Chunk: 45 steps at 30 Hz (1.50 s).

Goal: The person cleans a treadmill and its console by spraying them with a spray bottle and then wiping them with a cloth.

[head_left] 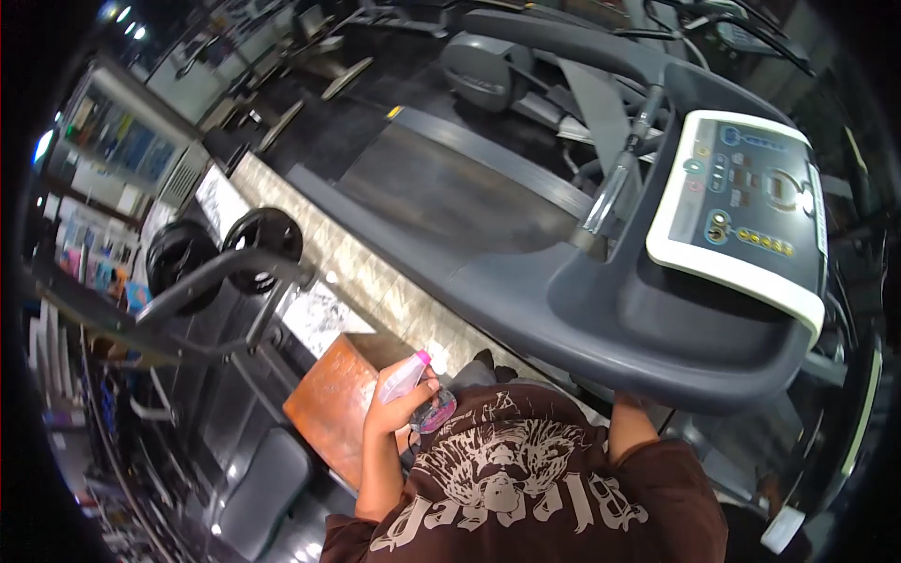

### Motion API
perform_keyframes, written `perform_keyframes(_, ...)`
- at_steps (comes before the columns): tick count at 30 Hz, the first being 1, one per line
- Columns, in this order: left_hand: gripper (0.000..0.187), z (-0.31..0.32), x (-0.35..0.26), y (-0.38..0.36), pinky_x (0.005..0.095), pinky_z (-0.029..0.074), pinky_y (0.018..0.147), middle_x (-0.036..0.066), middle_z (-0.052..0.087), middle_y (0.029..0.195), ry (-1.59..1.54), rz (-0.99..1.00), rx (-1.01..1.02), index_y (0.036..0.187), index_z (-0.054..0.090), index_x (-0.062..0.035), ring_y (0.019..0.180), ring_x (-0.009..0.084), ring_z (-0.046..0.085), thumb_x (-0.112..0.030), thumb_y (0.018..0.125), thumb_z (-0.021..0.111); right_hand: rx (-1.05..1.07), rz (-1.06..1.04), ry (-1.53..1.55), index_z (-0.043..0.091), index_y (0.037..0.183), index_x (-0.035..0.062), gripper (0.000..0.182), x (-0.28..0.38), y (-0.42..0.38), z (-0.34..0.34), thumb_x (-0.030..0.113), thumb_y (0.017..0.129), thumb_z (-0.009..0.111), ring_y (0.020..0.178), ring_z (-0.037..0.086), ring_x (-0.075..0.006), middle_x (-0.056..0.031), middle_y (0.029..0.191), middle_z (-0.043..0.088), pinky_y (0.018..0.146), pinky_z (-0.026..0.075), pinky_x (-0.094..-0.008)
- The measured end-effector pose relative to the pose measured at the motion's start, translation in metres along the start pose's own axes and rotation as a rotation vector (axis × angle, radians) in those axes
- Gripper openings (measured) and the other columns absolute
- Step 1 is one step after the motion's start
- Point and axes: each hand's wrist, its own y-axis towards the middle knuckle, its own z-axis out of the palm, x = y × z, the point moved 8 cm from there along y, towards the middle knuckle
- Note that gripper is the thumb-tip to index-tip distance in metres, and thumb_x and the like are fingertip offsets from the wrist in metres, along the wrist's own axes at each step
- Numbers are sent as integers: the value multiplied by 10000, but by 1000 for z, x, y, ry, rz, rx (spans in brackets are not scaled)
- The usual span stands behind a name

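My left hand [409, 405] is closed around a spray bottle [434, 413] with a pink nozzle and a whitish head. The bottle is held close to my dark brown printed shirt [507, 469]. My right forearm [631, 427] reaches up beneath the near edge of the treadmill console [737, 211], and the hand itself is hidden there. The console has a white frame and a grey panel with buttons, above the dark treadmill body [526, 300].
An orange-brown box [333, 399] stands just left of my left hand. Farther left are black weight plates [263, 246] on a metal frame and a dark padded seat [267, 493]. The treadmill belt [450, 188] stretches away ahead. Other gym machines [488, 70] stand behind it.
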Motion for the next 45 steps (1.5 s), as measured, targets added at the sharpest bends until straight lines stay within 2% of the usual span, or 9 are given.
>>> perform_keyframes(8, 138, 47, -111, 43, 285, 498, 711, 113, 572, 1022, 278, 347, 344, 892, 619, 50, 809, 178, 617, 16, 787, 701, -237, -333, 338, 570, 1307, 48, 392, 94, -78, -74, 247, 970, 590, 1164, 611, -299, -129, 1247, 642, 1005, 468, -417)
perform_keyframes(15, 140, 80, -147, 58, 305, 492, 694, 123, 619, 857, 275, 362, 490, 864, 648, 43, 769, 202, 618, -17, 750, 702, -580, -959, 439, 569, 1308, 45, 400, 256, -204, -132, 257, 970, 596, 1156, 616, -291, -125, 1239, 647, 1000, 473, -414)
perform_keyframes(21, 157, 132, -174, 56, 311, 486, 680, 140, 635, 841, 304, 503, 587, 856, 654, 30, 732, 211, 616, -39, 734, 724, -766, -1318, -23, 550, 1288, -16, 396, 338, -326, -69, 199, 966, 634, 1107, 612, -224, -126, 1221, 630, 947, 484, -363)
perform_keyframes(26, 160, 161, -184, 54, 311, 494, 663, 145, 638, 822, 270, 578, 555, 838, 645, 23, 708, 213, 622, -55, 733, 738, -766, -1379, -788, 561, 1208, -31, 396, 325, -317, -15, 49, 837, 672, 1118, 592, -267, -197, 1207, 625, 1010, 430, -406)
perform_keyframes(29, 161, 177, -184, 52, 315, 502, 658, 142, 638, 810, 218, 609, 498, 831, 645, 19, 709, 212, 630, -62, 730, 741, -542, -1506, -617, 580, 1119, -25, 285, 314, -324, -13, 128, 882, 621, 1150, 576, -278, -187, 1221, 612, 1014, 423, -379)
perform_keyframes(32, 173, 200, -184, 50, 333, 522, 681, 152, 638, 803, 172, 598, 444, 830, 646, 20, 714, 221, 637, -72, 722, 745, -213, -1681, -915, 605, 1073, 10, 373, 332, -340, 36, 339, 896, 593, 1192, 569, -424, -225, 1206, 616, 1036, 396, -584)
perform_keyframes(35, 186, 221, -179, 47, 360, 544, 714, 163, 619, 799, 110, 608, 376, 822, 641, 29, 662, 230, 639, -80, 716, 748, -142, -1563, -1290, 620, 851, 69, 374, 345, -335, 35, 429, 772, 684, 1146, 602, -435, -211, 1030, 685, 1040, 371, -610)
perform_keyframes(38, 196, 244, -176, 37, 380, 557, 729, 166, 593, 796, 27, 631, 301, 814, 633, 39, 592, 228, 629, -88, 718, 747, -20, -1601, -1212, 589, 832, 90, 360, 375, -324, 23, 428, 778, 701, 1107, 616, -438, -171, 984, 680, 1013, 393, -616)
perform_keyframes(45, 219, 267, -157, 14, 426, 567, 716, 165, 566, 829, -15, 691, 233, 846, 598, 41, 526, 224, 606, -110, 758, 731, -277, -1641, -1039, 525, 975, 85, 276, 415, -310, -3, 208, 788, 687, 1129, 573, -549, -215, 1090, 677, 1018, 411, -616)
